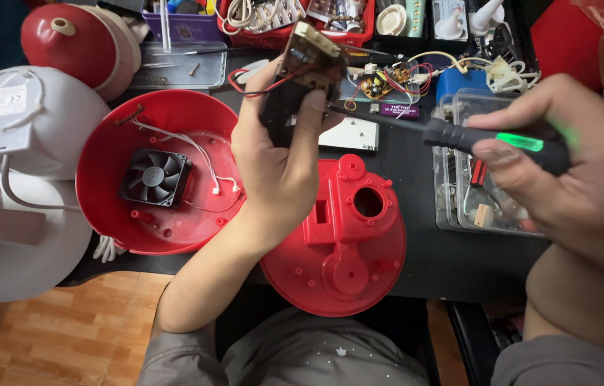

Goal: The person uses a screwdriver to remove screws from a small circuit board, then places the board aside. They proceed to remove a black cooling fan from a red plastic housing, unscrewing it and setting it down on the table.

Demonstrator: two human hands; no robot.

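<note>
- nearest the lens, along the bottom edge of the frame, is the person's grey clothing [295, 357], with both forearms rising from it toward the black table [445, 257].
- the left hand [280, 161], centre of the frame, is closed around a small dark circuit module [302, 71], thumb across its front face, holding it upright above the table; red and black wires loop off its left side.
- the right hand [566, 168], right of the frame, is wrapped tightly on the black handle of a screwdriver [491, 139] that has a glowing green strip; its thin shaft runs left and the tip meets the module near the left thumb.
- below the left hand, lower centre, a red plastic base plate [348, 243] lies flat, with a round hole and a square opening in its raised part.
- left of centre, a red bowl-shaped shell [112, 171] lies open side up; a small black fan [155, 177] sits inside it, white wires trailing right to little connectors.
- far left, a white rounded housing [27, 121] with a white cord; a red dome [66, 39] above it in the upper left.
- under the right hand, a clear plastic parts box [459, 200].
- along the top edge, a red basket [284, 36] and a loose circuit board [384, 82] with coloured wires.
</note>
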